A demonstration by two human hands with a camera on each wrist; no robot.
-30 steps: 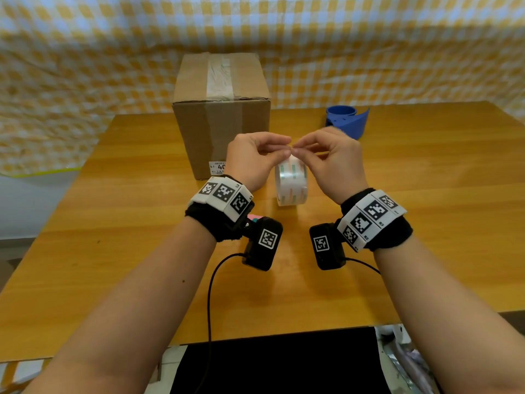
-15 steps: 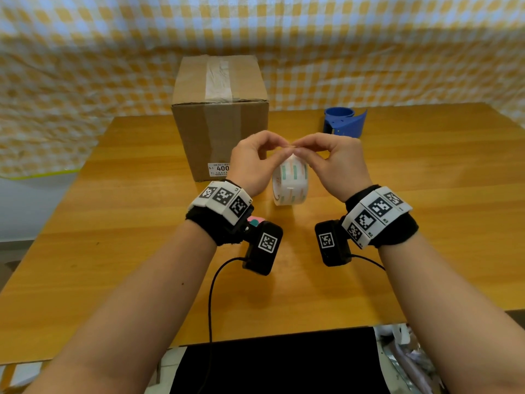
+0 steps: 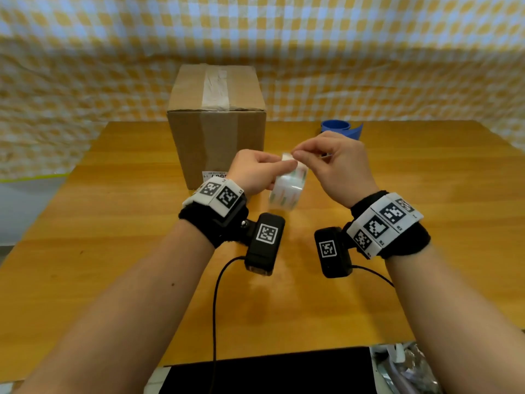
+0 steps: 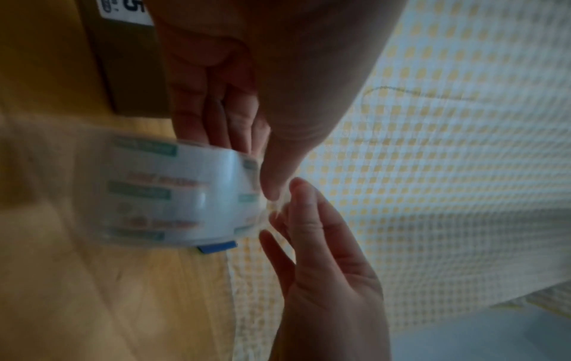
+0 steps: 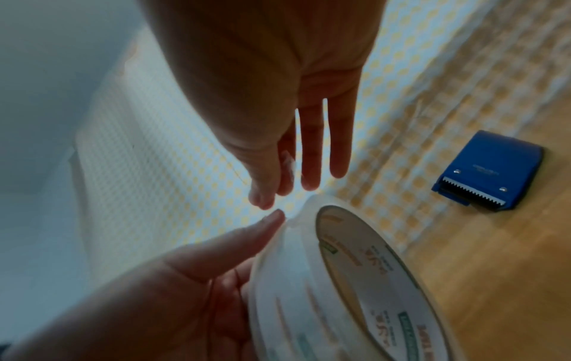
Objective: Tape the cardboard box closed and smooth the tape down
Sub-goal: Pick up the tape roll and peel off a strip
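Above the table (image 3: 113, 251), the left hand (image 3: 255, 172) grips the tape roll (image 3: 288, 189) while the right hand (image 3: 338, 163) pinches its free end; peeling slowly should avoid tearing. Behind them stands the cardboard box (image 3: 217, 132).

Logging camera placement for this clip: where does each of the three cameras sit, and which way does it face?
Head: worn on the head, facing forward and down at the table, cardboard box and tape roll; both forearms and hands show.
Left wrist: looks along the left hand at the roll; right fingertips enter.
Right wrist: looks along the right hand toward the roll and blue tape cutter.
All three share the tape roll.
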